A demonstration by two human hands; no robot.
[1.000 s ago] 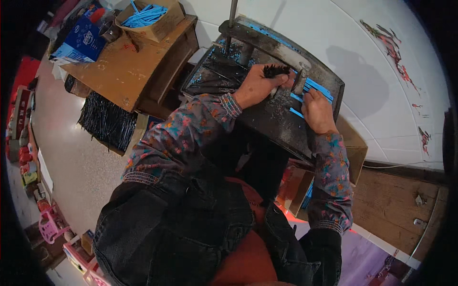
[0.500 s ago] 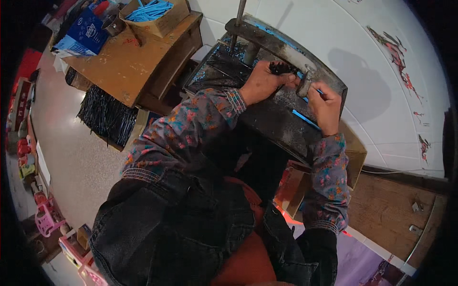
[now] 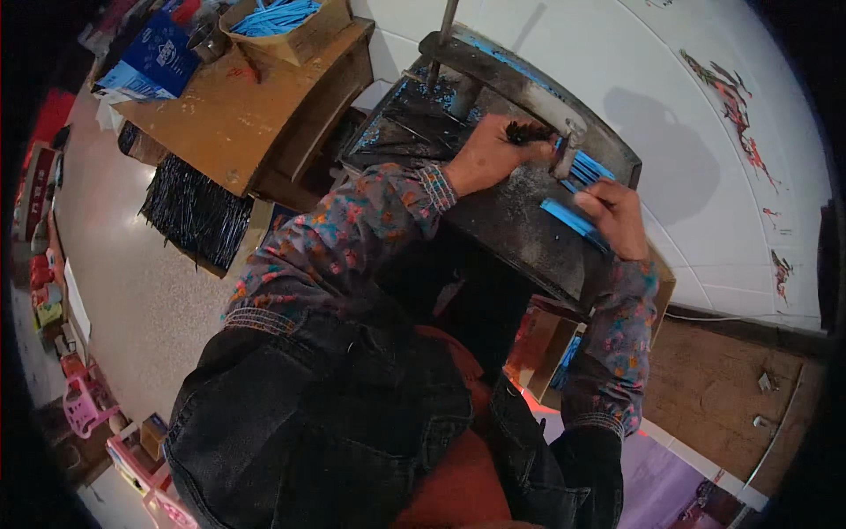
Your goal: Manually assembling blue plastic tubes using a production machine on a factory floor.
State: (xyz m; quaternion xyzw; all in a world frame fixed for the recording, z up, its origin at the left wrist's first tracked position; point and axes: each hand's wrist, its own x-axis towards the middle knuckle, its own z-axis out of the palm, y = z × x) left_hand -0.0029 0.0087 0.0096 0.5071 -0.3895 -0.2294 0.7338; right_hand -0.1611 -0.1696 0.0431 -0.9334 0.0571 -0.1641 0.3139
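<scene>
My left hand (image 3: pixel 483 157) is closed around a bundle of thin black strips (image 3: pixel 527 132), whose ends stick out above the fingers. Just right of it, a small worn metal fixture (image 3: pixel 569 155) stands on the dark bench (image 3: pixel 511 225). Several narrow blue strips (image 3: pixel 594 166) extend to the right from this fixture. With thumb and fingers pinched, my right hand (image 3: pixel 619 216) grips a blue strip below them, close to the fixture. More blue strips (image 3: pixel 568 215) lie on the bench beside the right hand's wrist. The left fingertips are partly hidden behind the fixture.
Blue scraps and loose black strips (image 3: pixel 410 132) litter the bench's left side, near an upright metal rod (image 3: pixel 448 19). A wooden table (image 3: pixel 211 123) at left bears a cardboard box (image 3: pixel 304 44) of blue strips and a blue carton (image 3: pixel 154 57). Black strips (image 3: pixel 198 212) fill a container below.
My right hand has moved away from the fixture, rightward and toward me. Several blue strips now show beside the fixture. The left hand has barely shifted.
</scene>
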